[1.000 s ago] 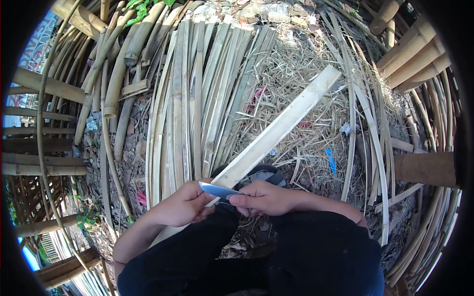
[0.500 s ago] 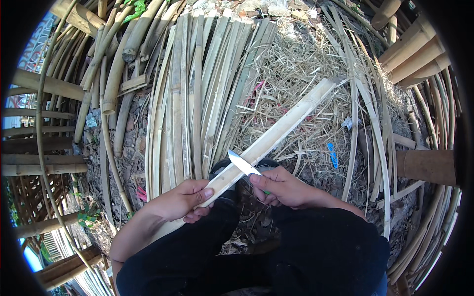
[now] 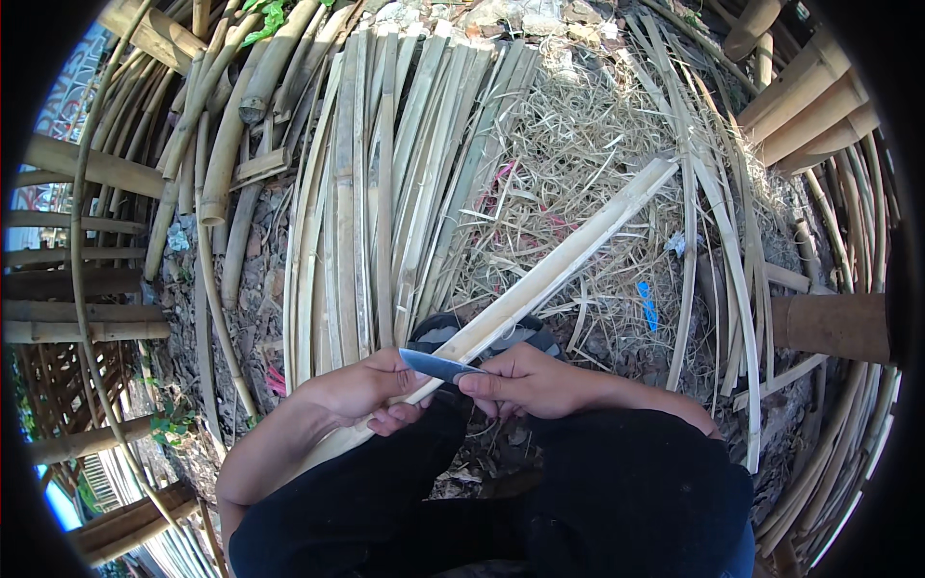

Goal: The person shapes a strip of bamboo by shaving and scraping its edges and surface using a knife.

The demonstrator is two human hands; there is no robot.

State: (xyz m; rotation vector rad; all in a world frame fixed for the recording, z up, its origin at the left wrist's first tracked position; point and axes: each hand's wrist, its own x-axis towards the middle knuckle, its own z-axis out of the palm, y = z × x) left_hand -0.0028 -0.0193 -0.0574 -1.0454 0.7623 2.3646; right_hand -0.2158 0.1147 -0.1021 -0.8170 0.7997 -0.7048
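Note:
A long split bamboo strip [image 3: 554,275] runs slantwise from beside my left thigh up to the far right, its pale inner face showing. My left hand [image 3: 361,390] is closed around its lower part, thumb on top. In my right hand [image 3: 525,380] is a knife [image 3: 438,366], its handle mostly hidden by the fingers. The blade points left and lies across the strip, with its tip close to my left thumb. A thin curl of shaving [image 3: 504,330] shows at the strip's edge just beyond the blade.
Many split bamboo strips [image 3: 385,173] lie side by side ahead on the left. Pale shavings [image 3: 568,144] heap on the ground ahead, with a blue scrap [image 3: 647,306] at their near edge. Bamboo poles [image 3: 222,144] line the left; thick bamboo pieces [image 3: 829,328] stand at the right.
My right hand has brought the knife left and nearer to me along the strip, close to my left hand. The strip's far end has shifted slightly to the right.

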